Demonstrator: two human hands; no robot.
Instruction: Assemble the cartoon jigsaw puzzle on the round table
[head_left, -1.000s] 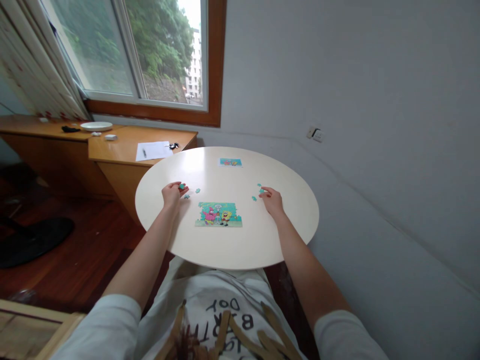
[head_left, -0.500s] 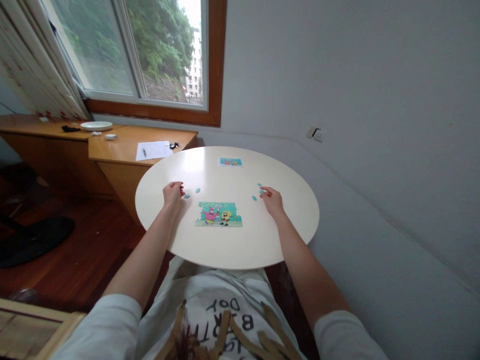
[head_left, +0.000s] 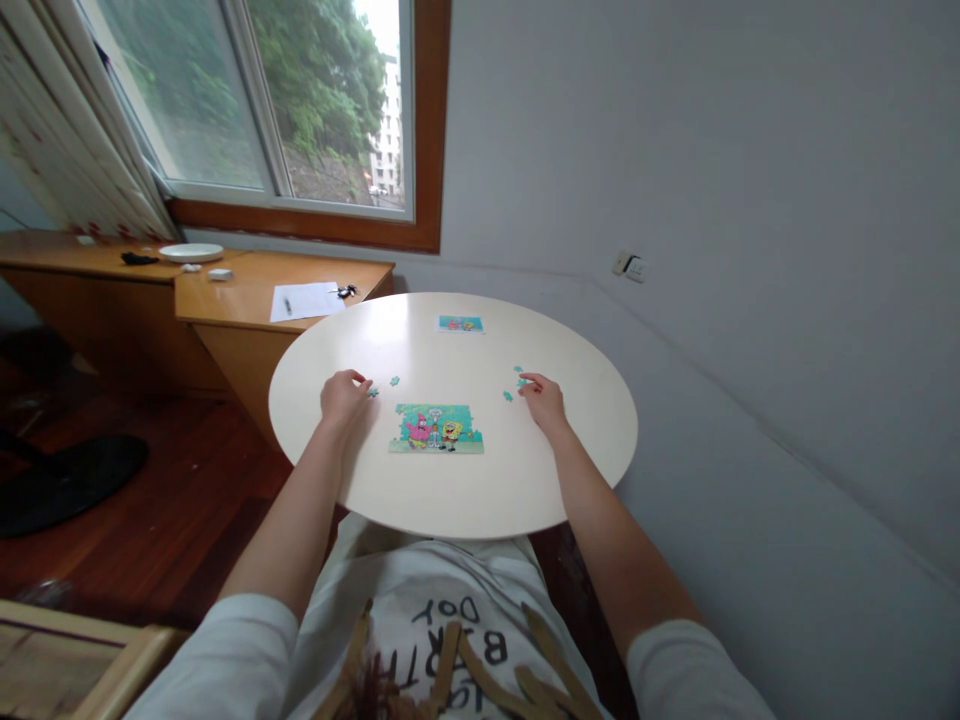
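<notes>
At the left of the white table, my left hand has its thumb and index finger closed on a small teal puzzle piece. Another loose piece lies just beyond it. On the right, my right hand rests with thumb and index finger around a teal piece, partly hidden by the fingers. Two more pieces lie close by, one farther back and one nearer the middle. Between my hands lies a mostly joined cartoon jigsaw puzzle with an uneven top edge.
A small reference picture lies at the far side of the round table. Behind on the left, a wooden desk holds paper, keys and a white plate. A wall stands at the right.
My left hand has shifted slightly nearer to me, and its fingers have come down to the teal puzzle piece. My right hand has stayed in place.
</notes>
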